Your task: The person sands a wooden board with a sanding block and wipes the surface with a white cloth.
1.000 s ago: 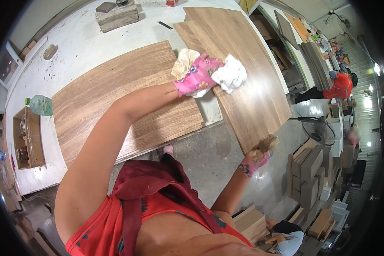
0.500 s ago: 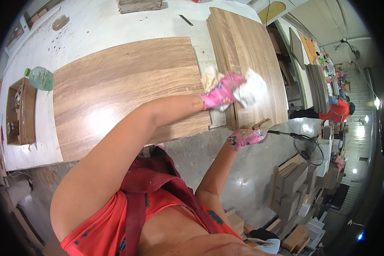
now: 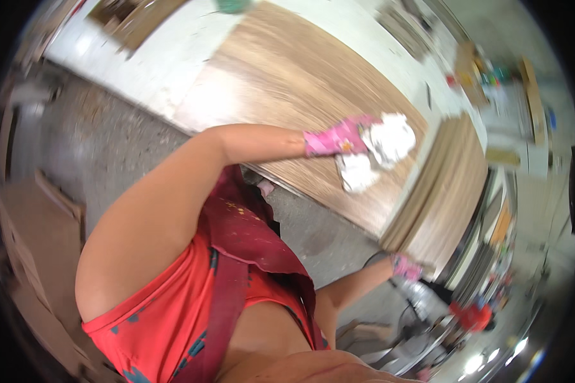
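My left hand (image 3: 342,137), in a pink flowered glove, is closed on a bunched white cloth (image 3: 391,140). Part of the cloth hangs down against the wood-grain board (image 3: 287,70), which lies flat on the white table. At the right, my right hand (image 3: 407,267), gloved alike, is beside the near end of a stack of wood-grain boards (image 3: 450,185). Its fingers look curled around a small brownish thing, but blur hides what it is.
An open cardboard box (image 3: 137,22) and a green bottle (image 3: 233,5) stand on the white table (image 3: 153,70) at the far left. A dark flat strip (image 3: 429,96) lies beyond the board. A person in red (image 3: 471,316) is farther off at the right.
The view has swung round, turning the table in the picture. My left hand has carried the white cloth from the stack leftward over the single board. My right hand remains near the stack's near end.
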`<state>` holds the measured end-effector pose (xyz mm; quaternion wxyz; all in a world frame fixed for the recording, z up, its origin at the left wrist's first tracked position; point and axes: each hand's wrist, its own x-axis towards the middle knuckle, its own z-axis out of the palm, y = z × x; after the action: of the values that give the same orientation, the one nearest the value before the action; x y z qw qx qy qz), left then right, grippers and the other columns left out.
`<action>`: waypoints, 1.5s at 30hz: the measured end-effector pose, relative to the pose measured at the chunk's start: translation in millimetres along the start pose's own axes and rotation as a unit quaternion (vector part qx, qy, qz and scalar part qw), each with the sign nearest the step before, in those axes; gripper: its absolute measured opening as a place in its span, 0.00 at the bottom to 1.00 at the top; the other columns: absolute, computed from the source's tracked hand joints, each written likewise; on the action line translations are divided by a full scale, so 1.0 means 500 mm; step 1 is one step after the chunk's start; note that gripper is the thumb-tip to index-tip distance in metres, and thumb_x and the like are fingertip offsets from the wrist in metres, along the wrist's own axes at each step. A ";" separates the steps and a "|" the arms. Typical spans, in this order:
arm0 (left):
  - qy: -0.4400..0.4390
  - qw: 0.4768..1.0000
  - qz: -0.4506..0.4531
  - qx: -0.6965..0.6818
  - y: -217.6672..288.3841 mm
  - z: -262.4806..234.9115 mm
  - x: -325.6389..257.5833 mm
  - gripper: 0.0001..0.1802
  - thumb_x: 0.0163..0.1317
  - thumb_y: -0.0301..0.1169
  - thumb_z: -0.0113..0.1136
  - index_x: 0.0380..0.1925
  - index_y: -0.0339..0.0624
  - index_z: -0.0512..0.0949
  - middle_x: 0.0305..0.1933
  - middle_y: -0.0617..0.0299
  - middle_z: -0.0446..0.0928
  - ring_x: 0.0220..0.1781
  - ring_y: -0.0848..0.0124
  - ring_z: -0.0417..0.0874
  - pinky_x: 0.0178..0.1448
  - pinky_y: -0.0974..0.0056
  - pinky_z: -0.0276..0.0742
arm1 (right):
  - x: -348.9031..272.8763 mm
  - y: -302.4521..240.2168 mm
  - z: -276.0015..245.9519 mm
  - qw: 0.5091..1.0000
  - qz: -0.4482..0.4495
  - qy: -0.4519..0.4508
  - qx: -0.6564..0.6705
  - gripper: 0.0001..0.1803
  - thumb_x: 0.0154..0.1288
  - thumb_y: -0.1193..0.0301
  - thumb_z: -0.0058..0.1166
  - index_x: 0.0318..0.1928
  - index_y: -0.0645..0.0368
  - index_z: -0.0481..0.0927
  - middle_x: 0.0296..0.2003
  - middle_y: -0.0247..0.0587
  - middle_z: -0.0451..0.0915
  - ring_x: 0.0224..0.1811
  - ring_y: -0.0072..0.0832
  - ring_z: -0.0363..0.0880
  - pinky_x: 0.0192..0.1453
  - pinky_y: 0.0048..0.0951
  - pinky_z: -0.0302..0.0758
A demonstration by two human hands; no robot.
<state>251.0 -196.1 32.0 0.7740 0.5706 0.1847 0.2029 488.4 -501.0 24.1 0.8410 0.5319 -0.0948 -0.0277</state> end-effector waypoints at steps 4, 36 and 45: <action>-0.021 0.992 0.106 0.072 -0.052 -0.016 0.027 0.39 0.36 0.21 0.68 0.56 0.42 0.69 0.57 0.55 0.70 0.60 0.60 0.70 0.64 0.63 0.69 | -0.086 0.094 -0.020 0.550 0.005 -0.175 -0.817 0.28 0.65 0.51 0.47 0.55 0.60 0.72 0.56 0.46 0.72 0.60 0.32 0.68 0.64 0.32 0.67; -0.086 0.963 0.233 0.103 -0.083 -0.082 0.049 0.31 0.44 0.29 0.67 0.53 0.41 0.72 0.52 0.55 0.75 0.54 0.64 0.76 0.57 0.63 0.72 | -0.717 0.585 -0.889 -0.127 0.519 -0.639 -0.553 0.21 0.62 0.56 0.49 0.49 0.56 0.79 0.42 0.53 0.76 0.50 0.43 0.72 0.55 0.40 0.72; -0.166 0.959 0.219 0.076 -0.099 -0.056 0.071 0.29 0.46 0.28 0.67 0.52 0.41 0.73 0.52 0.56 0.75 0.53 0.65 0.76 0.57 0.63 0.72 | -0.676 0.572 -0.848 -0.168 0.490 -0.609 -0.601 0.21 0.60 0.55 0.46 0.47 0.54 0.79 0.39 0.56 0.76 0.44 0.49 0.75 0.52 0.45 0.71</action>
<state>271.6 -168.1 -25.0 0.6846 0.6801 -0.0606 0.2552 221.6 49.7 60.8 -0.1339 0.6585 0.7397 -0.0356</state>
